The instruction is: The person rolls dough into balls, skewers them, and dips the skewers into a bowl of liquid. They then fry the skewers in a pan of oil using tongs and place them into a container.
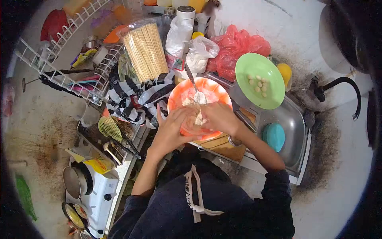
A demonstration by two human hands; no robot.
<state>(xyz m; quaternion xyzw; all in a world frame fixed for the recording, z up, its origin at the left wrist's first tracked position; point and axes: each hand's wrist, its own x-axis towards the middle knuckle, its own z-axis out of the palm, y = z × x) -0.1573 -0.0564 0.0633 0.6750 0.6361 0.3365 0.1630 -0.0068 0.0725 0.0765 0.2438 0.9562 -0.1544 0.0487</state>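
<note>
An orange-and-white bowl [218, 88] stands in front of me with pale dough [199, 119] and white flour in it. A metal spoon [190, 75] leans in the bowl, its handle over the far rim. My left hand [175, 124] reaches over the bowl's left side, fingers bent in on the dough and thumb toward the middle. From the right, my right hand [218, 116] is closed down on the same dough, its fingertips partly hidden. Beyond the bowl, to the right, a green plate [244, 65] carries several small pale balls [259, 84].
Right of the bowl lies a steel sink [292, 135] with a turquoise item [273, 137] and a black tap [338, 83]. Skewers [145, 51], plastic bags [234, 47] and a dish rack [59, 59] crowd the back. A white stove [97, 191] is at lower left; a wooden board [227, 149] lies below the bowl.
</note>
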